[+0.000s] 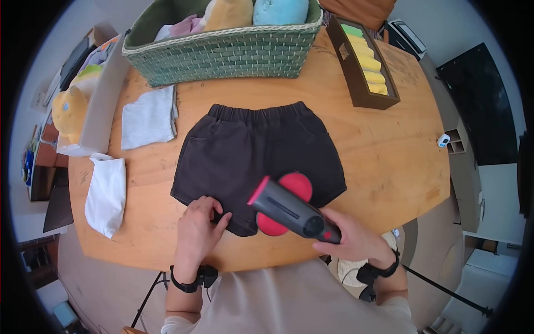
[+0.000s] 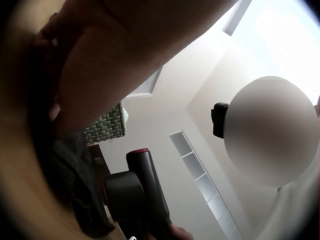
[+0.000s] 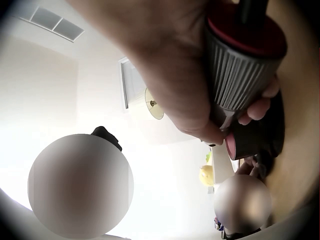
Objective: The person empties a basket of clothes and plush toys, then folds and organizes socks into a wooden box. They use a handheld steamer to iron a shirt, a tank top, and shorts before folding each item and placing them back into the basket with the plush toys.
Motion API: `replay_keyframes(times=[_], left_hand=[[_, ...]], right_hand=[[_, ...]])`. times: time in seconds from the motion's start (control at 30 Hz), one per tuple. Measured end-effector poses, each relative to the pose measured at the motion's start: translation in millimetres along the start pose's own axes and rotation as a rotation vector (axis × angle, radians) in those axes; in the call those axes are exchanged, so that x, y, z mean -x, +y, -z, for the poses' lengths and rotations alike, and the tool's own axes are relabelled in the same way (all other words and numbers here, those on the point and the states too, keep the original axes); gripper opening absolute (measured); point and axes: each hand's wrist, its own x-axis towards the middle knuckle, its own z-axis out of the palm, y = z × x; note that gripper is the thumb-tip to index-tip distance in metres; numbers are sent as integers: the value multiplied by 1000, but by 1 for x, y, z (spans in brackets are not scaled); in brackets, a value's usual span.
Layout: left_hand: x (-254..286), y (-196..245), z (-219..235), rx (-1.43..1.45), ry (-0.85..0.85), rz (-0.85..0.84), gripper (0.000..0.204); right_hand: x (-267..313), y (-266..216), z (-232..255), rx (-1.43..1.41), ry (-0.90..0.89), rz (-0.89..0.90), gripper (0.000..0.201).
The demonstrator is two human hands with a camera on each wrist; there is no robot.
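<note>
Black shorts (image 1: 233, 150) with an elastic waistband lie spread on the wooden table, waist away from me. My left hand (image 1: 199, 228) is at the hem of the left leg, its thumb and curled fingers pinching the cloth. My right hand (image 1: 356, 236) grips the handle of a dark grey handheld appliance (image 1: 289, 209) with a pink end. Beneath its body a round pink disc (image 1: 296, 185) shows over the right leg. In the left wrist view the appliance's short cylinder (image 2: 125, 196) faces the black cloth. The ribbed grey grip (image 3: 240, 75) fills my palm in the right wrist view.
A green woven basket (image 1: 222, 58) with plush toys stands at the back. To its right is a brown box (image 1: 347, 72) of rolled yellow cloths. Folded grey cloth (image 1: 147, 118), a white cloth pouch (image 1: 105, 195) and a white bin (image 1: 100, 122) are on the left.
</note>
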Motion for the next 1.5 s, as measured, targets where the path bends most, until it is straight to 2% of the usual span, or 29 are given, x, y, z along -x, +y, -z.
replay_keyframes(times=[0.1,0.17,0.3,0.37,0.4,0.57,0.7,0.77,0.93,1.1,1.17,1.23,1.27,1.3,1.33,1.43,1.5], left_hand=[[1,0,-1,2,-1,16,22],[0,0,-1,10,1,25,23],[1,1,-1,11,7,47,23],[1,0,-1,13,9,46,24],[0,0,-1,4,5,41,24],[-1,-1,-1,13,21,8,23],[-2,-1,0,-9,-2,13,23],[-2,0,2,-36,-13,14,24],[-1,0,2,-17,-32,36,23],[0,0,1,-13,5,4,21],[2,0,0,-10,42,-28,20],[3,6,3,95,-65,-137,16],[3,15,10,174,-151,-117,14],[0,17,10,174,-150,-117,14],[-3,19,11,155,-154,-152,15],[-8,12,5,114,-171,-176,16],[-13,8,2,88,-184,-170,16]], right_hand=[[-23,-1,8,60,-57,42,47],[-34,2,12,111,-151,-3,45],[-27,1,27,114,-188,-100,41],[-15,12,32,81,-100,11,38],[-10,14,37,80,-100,9,38],[21,19,66,102,-86,-198,36],[43,34,75,28,-21,-189,36],[49,36,77,-23,22,-254,37],[56,31,79,66,37,-264,38],[57,28,60,152,130,-218,39],[45,20,37,-85,243,-240,39],[34,21,19,-157,271,-181,40],[28,17,11,-206,297,-182,40],[22,13,2,-255,320,-184,40],[11,10,-6,-298,353,-85,39],[-14,2,-26,-297,418,-65,37],[-24,3,-30,-234,395,-88,37]])
